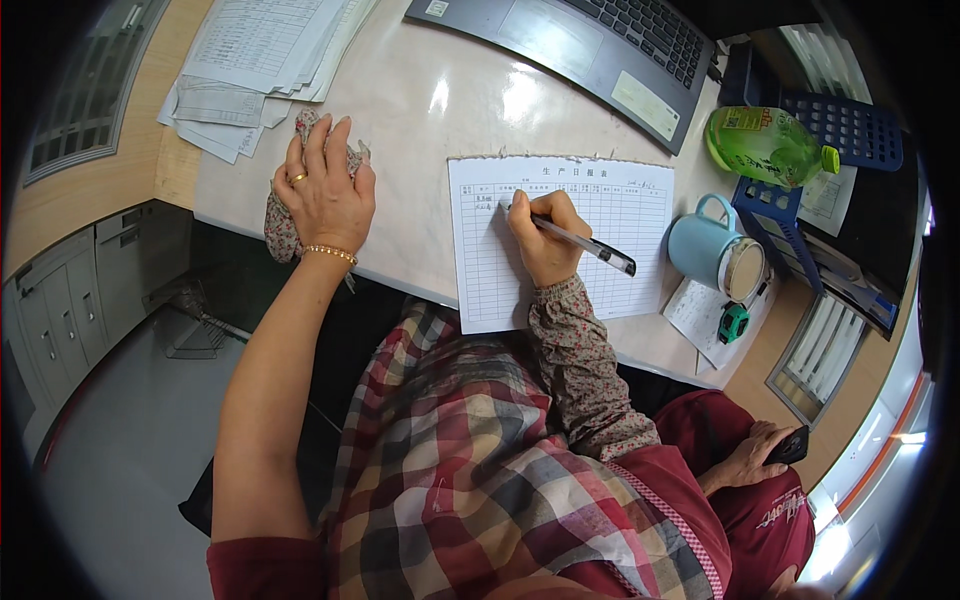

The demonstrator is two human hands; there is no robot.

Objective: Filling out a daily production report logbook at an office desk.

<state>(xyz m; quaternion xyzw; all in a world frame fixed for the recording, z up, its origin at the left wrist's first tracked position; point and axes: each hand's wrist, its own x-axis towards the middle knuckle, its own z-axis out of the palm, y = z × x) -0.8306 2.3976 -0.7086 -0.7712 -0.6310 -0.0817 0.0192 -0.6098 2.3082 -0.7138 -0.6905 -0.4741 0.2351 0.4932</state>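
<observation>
My right hand (548, 238) grips a pen (608, 254) with a clear barrel and black end. Its fingers rest on a printed table form (490, 270), near a few handwritten entries at the upper left of the grid. A floral sleeve cover (590, 365) covers my right forearm. Over at the left table edge, my left hand (328, 195) lies flat with fingers a little apart, on top of a crumpled floral cloth (281, 228) that looks like a matching sleeve cover. The pen tip is hidden by my fingers.
A grey laptop (545, 40) sits at the back, with stacked papers (255, 50) at far left. To the right are a light-blue lidded mug (700, 250), a green bottle (765, 147), a tape measure (734, 322) and blue racks (845, 125). Close by, another person's hand (750, 460) holds a phone.
</observation>
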